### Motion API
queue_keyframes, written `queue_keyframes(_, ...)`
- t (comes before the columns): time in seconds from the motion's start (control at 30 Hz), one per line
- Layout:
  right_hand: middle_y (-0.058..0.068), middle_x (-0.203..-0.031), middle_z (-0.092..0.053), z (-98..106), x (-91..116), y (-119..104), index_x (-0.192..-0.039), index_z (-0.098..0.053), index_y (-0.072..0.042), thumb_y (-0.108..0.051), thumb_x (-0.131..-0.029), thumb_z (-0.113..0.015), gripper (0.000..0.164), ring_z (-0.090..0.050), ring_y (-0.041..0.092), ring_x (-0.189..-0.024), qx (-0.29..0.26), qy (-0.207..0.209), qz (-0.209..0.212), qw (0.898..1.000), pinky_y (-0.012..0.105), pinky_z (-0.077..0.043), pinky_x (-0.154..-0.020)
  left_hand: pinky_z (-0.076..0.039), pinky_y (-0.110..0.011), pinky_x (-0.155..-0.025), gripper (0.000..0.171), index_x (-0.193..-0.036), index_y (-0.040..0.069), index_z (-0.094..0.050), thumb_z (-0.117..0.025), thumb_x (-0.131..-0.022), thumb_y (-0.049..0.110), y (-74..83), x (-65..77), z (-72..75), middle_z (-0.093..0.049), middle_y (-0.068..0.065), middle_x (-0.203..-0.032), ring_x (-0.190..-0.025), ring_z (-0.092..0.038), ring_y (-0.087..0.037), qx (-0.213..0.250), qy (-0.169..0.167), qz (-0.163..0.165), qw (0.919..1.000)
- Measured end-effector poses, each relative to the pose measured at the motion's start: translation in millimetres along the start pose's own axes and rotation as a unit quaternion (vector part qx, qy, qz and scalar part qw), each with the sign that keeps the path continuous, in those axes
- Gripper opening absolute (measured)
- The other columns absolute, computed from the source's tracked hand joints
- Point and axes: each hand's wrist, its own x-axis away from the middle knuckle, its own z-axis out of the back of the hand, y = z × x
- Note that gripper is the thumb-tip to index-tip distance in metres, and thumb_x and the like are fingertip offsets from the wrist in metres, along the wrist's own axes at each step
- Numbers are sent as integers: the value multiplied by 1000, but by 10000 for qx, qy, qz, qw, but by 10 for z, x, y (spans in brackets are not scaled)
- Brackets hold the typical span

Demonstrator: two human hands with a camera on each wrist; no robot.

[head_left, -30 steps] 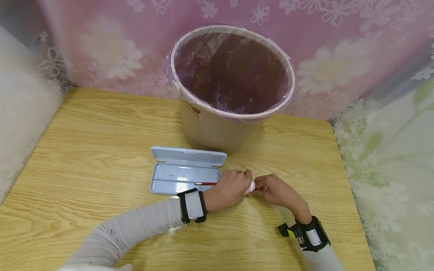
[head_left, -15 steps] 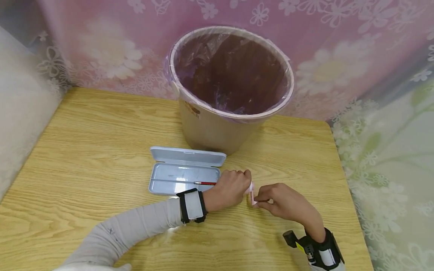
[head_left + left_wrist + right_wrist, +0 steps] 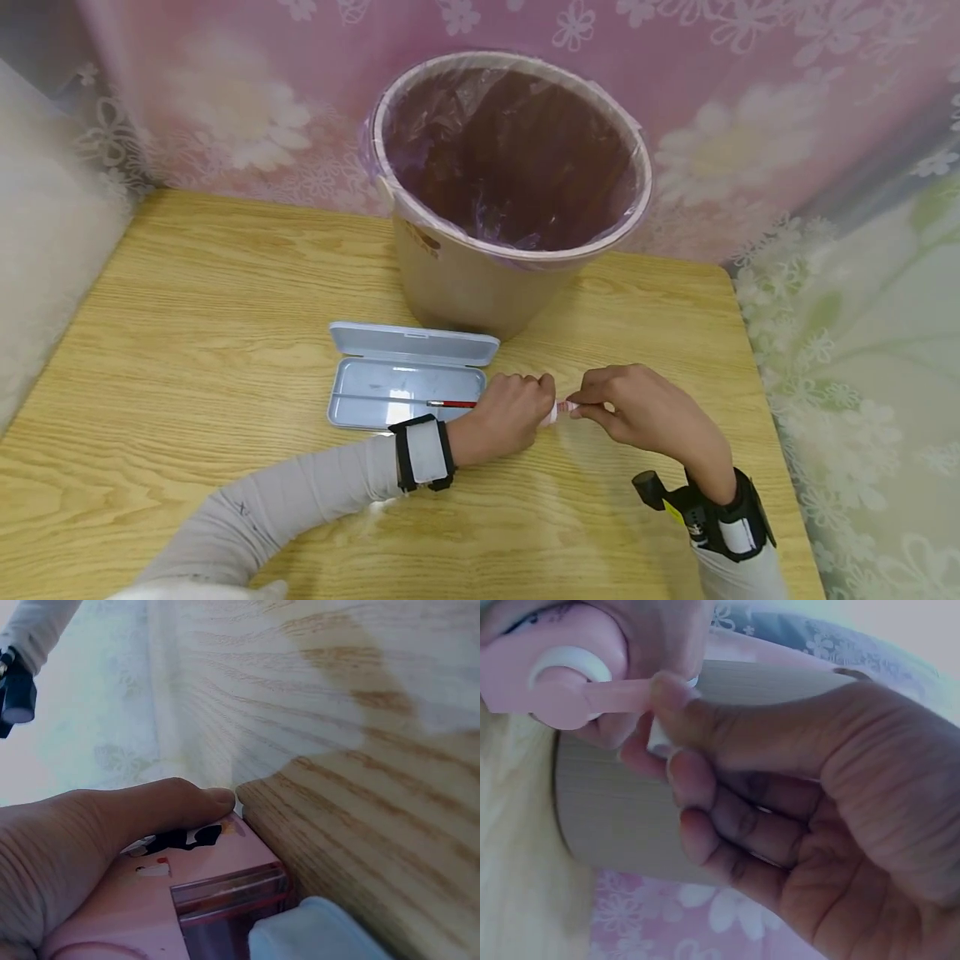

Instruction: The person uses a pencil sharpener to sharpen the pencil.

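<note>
My left hand point(image 3: 510, 417) grips a pink pencil sharpener point(image 3: 142, 907), its thumb lying over the printed top. In the left wrist view a see-through shavings window shows on the sharpener's side. A red pencil point(image 3: 459, 404) with a silvery end sticks out to the left of that hand, above the blue case; where it meets the sharpener is hidden. My right hand point(image 3: 802, 780) pinches the end of the sharpener's pink crank handle point(image 3: 619, 696) between thumb and index finger. Its other fingers are loosely bent beneath.
An open light-blue pencil case point(image 3: 367, 408) lies left of the left hand, lid raised at the back. Behind it stands a tall beige bin point(image 3: 480, 287) lined with a clear bag, on the wooden table point(image 3: 225, 333). Floral cloth point(image 3: 247, 100) hangs at the back.
The right hand has swung the crank round, down toward the front and then back up and outward to the right. The left hand, sharpener and pencil have stayed nearly still.
</note>
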Motion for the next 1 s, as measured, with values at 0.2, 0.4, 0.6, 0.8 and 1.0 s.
queue_keyframes(0.2,-12,-75,-60,55,-95,13,-91,-80,-14,-11,-89,-77,4,-43,-4,-62,369,-84,-17,9993,18,-39,-59,-40,-22,-42,19,-82,16,-54,-72,-85,16,15,3,-1,-52,7,-62,-53,-53,-5,-22,-22,6,10000)
queue_keyframes(0.4,-12,-71,-54,47,-173,65,-88,-80,-14,-9,-88,-78,5,-42,-2,-61,380,-49,-151,9992,19,-39,-59,-32,-21,-41,20,-79,17,-52,-68,-92,21,8,2,-12,-46,8,-59,-50,-46,-4,-176,102,57,9998)
queue_keyframes(0.6,-10,-72,-58,34,-234,144,-90,-80,-12,-6,-87,-78,7,-45,-2,-61,341,-49,-140,9993,19,-41,-59,-29,-21,-40,20,-76,19,-52,-66,-91,18,9,14,-16,-45,8,-60,-49,-49,-5,-264,322,3,9991)
queue_keyframes(0.8,-8,-76,-64,13,-300,287,-91,-81,-11,-4,-85,-79,8,-53,-1,-65,29,-50,19,10000,22,-46,-61,-30,-22,-40,19,-77,19,-55,-64,-94,19,-5,17,-34,-48,8,-59,-48,-49,-5,-231,529,-43,9983)
queue_keyframes(1.0,-12,-66,-43,-330,-414,477,-72,-68,-12,5,-86,-72,22,-35,-1,-60,-315,-389,123,9987,20,-35,-59,-40,-25,-43,10,-87,15,-61,-69,-90,20,17,11,-35,-53,7,-60,-52,-54,-8,-93,316,4,9995)
